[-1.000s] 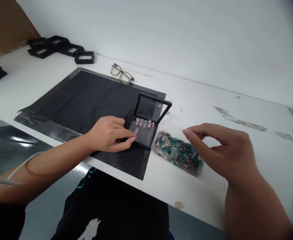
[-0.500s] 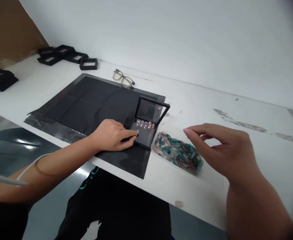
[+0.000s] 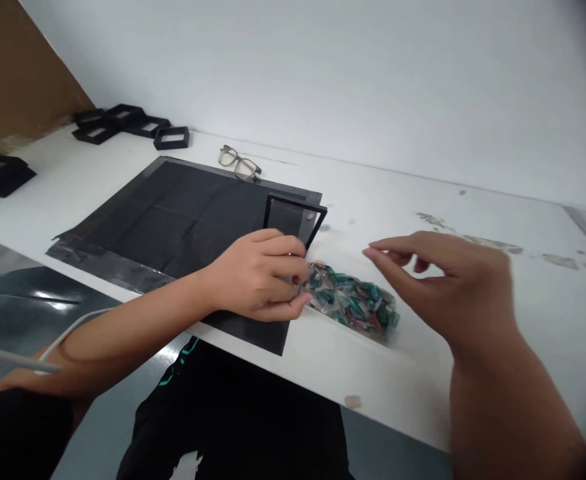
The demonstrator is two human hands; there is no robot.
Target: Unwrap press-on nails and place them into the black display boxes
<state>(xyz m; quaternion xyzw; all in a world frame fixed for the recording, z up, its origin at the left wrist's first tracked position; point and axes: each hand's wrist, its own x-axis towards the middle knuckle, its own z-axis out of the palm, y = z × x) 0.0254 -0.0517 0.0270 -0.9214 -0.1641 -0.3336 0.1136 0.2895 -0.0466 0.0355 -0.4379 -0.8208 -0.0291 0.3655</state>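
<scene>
My left hand (image 3: 265,277) lies over the base of a black-framed display case, palm down with curled fingers. Its fingertips and thumb meet the gap between the case and the left end of a clear container (image 3: 355,308) of green, pink and clear false nails. What they grip, if anything, is hidden. The case's transparent lid (image 3: 293,217) stands raised, with one small pink piece (image 3: 310,216) showing on it; the hand covers the base. Right of the container, my right hand (image 3: 445,287) hovers, thumb and forefinger pinched together; anything between them is too small to name.
Under the case is a black mat (image 3: 173,213). Eyeglasses (image 3: 240,163) lie beyond it. Several black frames (image 3: 123,117) sit at the back left, with another black stack (image 3: 0,175) at the far left. A small beige piece (image 3: 353,401) lies by the front edge.
My left hand has moved right over the case base and curled its fingers, covering the row of pink false nails seen there before. My right hand stays pinched in nearly the same place.
</scene>
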